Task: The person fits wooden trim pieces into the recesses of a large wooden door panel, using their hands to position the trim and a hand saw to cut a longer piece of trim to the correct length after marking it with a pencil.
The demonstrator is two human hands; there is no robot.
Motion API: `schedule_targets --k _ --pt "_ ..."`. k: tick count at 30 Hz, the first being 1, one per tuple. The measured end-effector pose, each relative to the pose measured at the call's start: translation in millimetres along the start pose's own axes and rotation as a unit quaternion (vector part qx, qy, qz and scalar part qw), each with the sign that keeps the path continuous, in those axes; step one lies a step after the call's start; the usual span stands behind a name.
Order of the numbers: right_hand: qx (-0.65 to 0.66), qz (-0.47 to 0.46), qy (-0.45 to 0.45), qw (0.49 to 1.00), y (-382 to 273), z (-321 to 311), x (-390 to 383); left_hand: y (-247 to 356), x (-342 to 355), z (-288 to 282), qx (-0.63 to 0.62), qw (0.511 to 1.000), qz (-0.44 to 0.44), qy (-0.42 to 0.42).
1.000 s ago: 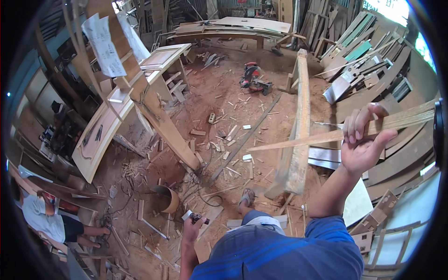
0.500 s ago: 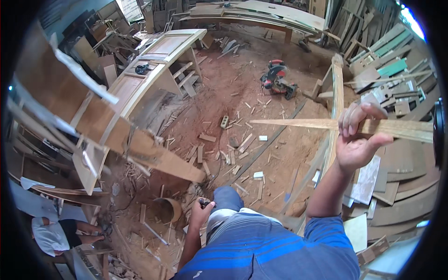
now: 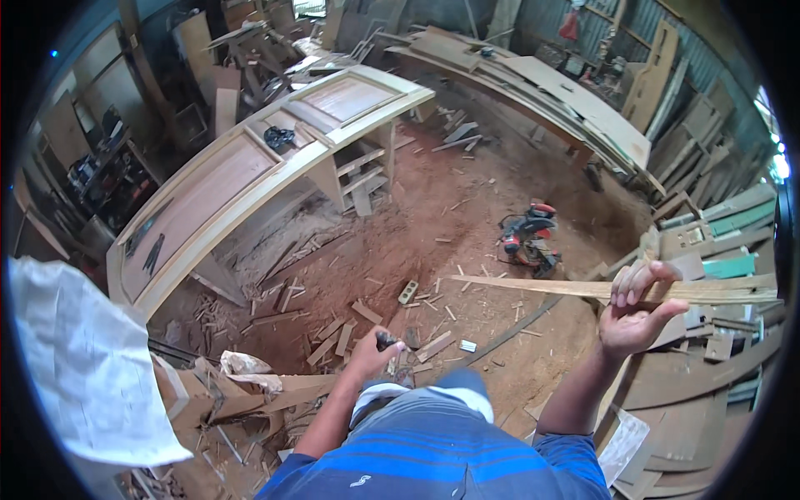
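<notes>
My right hand [image 3: 627,323] is raised on the right, its fingers curled round a long wooden strip [image 3: 533,287]. The strip lies crosswise in the picture. It tapers to a thin point toward the middle, and its wider end reaches the right rim. Low in front of my body, my left hand [image 3: 363,360] is closed round a small black object [image 3: 384,341]. Only the dark end of that object sticks out past the thumb, so its kind cannot be made out.
A panelled wooden door [image 3: 196,183] lies on supports at left. A red-and-black power saw [image 3: 531,237] and a hollow block [image 3: 407,292] sit on the dirt floor among wood scraps. Boards cover a bench [image 3: 575,92] behind; more boards [image 3: 692,392] lean at right. A white sheet [image 3: 92,367] is near left.
My view has turned, so the door and saw appear farther right and lower. The person at lower left is out of view. Both hands keep their hold; my left hand is slightly farther forward.
</notes>
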State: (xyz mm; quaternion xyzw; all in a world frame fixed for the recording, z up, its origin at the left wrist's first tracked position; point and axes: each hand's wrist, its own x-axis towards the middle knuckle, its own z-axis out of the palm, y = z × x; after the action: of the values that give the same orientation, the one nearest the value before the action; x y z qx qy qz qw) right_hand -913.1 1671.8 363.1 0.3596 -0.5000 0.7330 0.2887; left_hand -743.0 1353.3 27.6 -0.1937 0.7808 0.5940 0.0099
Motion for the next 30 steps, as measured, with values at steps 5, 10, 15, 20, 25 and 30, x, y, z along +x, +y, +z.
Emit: schedule_targets --k 5,10,15,20,25,30 --pt "0.030 0.019 -0.034 0.999 116.8 22.4 58.4 28.6 60.6 -40.1 0.022 0.995 -0.019 0.099" --pt "0.064 0.055 -0.058 0.995 265.3 48.1 104.7 22.7 121.4 -64.3 -0.025 0.976 -0.042 0.212" --pt "0.129 0.088 -0.094 0.983 413.4 79.2 164.1 32.3 214.1 -73.6 -0.060 0.922 -0.101 0.368" --pt "0.152 0.111 -0.097 0.977 528.8 113.7 225.3 70.4 299.1 -81.0 -0.074 0.881 -0.069 0.461" --pt "0.152 0.145 -0.111 0.971 621.0 148.1 256.0 85.0 372.2 -105.2 -0.036 0.900 -0.107 0.421" --pt "0.123 0.166 -0.103 0.973 728.9 183.2 248.8 61.7 489.0 -173.0 0.044 0.884 -0.022 0.466"
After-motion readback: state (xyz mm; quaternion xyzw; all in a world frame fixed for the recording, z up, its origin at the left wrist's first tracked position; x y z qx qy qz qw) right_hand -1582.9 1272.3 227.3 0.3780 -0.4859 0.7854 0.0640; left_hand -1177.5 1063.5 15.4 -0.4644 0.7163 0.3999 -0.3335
